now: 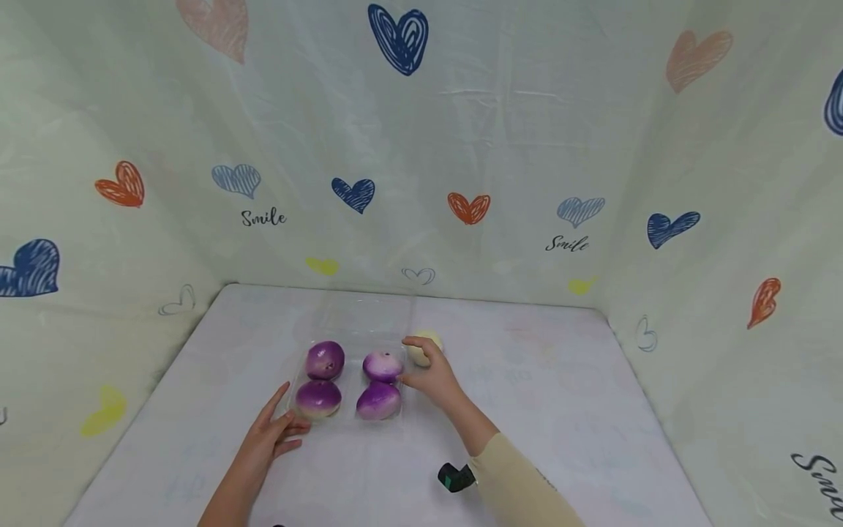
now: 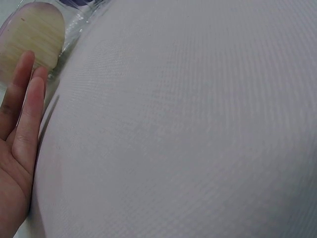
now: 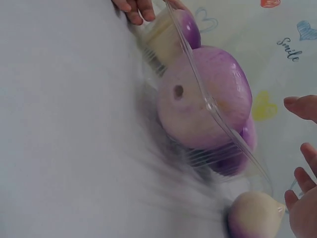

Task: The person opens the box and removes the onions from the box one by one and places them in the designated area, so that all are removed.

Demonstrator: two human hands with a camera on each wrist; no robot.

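Observation:
A clear plastic box [image 1: 350,377] stands on the table with its lid [image 1: 365,316] folded back. Several purple-and-white turnips [image 1: 319,399] lie inside in two columns. My left hand [image 1: 273,428] is at the box's front left corner, its fingers fairly straight; in the left wrist view the fingertips lie against the box wall beside a pale-bottomed turnip [image 2: 37,34]. My right hand [image 1: 433,375] hovers by the box's right side, thumb and fingers spread with nothing between them. Next to it, outside the box, sits another turnip [image 3: 255,215], pale with a purple end.
The white table [image 1: 527,395] extends on both sides of the box. A small black object with a green patch [image 1: 456,478] shows beside the right sleeve [image 1: 520,483]. Behind the table hangs a pale curtain [image 1: 500,146] printed with hearts.

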